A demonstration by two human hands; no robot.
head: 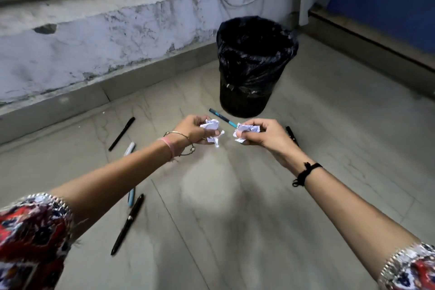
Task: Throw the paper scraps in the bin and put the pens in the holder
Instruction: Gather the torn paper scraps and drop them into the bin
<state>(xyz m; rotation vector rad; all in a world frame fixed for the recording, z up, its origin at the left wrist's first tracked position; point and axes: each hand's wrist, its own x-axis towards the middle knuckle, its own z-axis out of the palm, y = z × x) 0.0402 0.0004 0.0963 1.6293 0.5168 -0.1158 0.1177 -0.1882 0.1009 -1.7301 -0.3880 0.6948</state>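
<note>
Before the bin, left hand clutching scrap, right hand likewise.

Both arms reach from the lower corners toward frame centre. The left hand and right hand sit near each other, fingers curled closed around paper.

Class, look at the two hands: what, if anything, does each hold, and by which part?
Each holds a crumpled paper scrap. The left hand pinches its scrap around the bulk; the right hand grips its scrap likewise, between thumb and fingers.
</note>
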